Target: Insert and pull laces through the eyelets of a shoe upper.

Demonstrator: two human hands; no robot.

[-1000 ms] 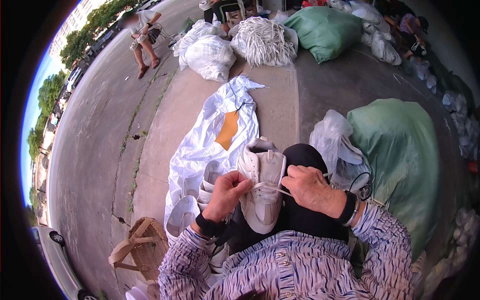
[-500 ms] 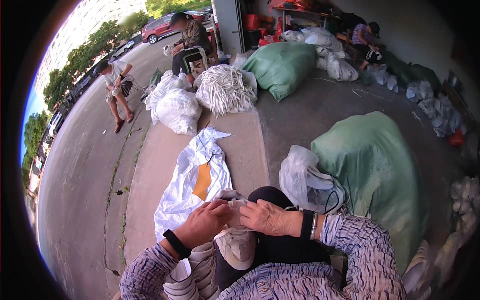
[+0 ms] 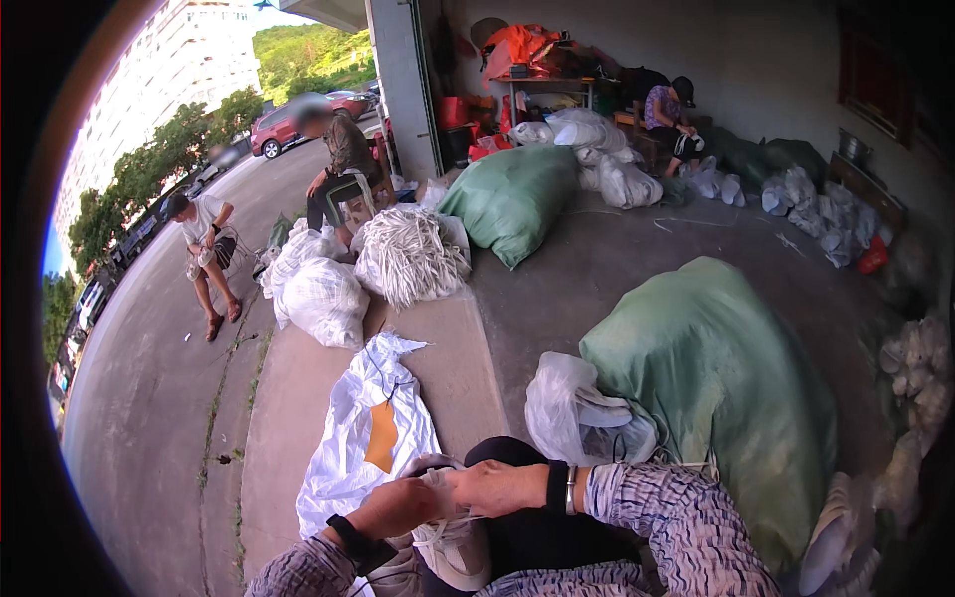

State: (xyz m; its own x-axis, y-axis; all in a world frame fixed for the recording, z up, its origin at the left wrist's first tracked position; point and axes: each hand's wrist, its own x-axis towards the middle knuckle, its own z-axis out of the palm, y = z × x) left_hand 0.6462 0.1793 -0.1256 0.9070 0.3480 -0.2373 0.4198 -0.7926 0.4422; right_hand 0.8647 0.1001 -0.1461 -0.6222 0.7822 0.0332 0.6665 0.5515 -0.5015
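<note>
A pale beige lace-up sneaker (image 3: 455, 559) rests against my dark-trousered lap, toe toward me. My left hand (image 3: 396, 505) is closed at the shoe's upper opening. From the other side my right hand (image 3: 503, 488) meets it there, its fingers curled in at the tongue and laces. The two hands nearly touch, and the fingertips are partly hidden and blurred. Beside the held sneaker, under my left wrist, more pale shoes (image 3: 396, 572) show in part.
A white plastic sheet (image 3: 338, 463) with an orange patch lies ahead. To the right stand a clear bag (image 3: 559, 403) of pale pieces and a large green sack (image 3: 696, 348). Farther off are a bundle of white strips (image 3: 413, 261), another green sack (image 3: 512, 199) and several seated people.
My hands have drawn closer together over the sneaker, the right one moving left across its opening. The view has tilted up, so hands and shoe sit lower.
</note>
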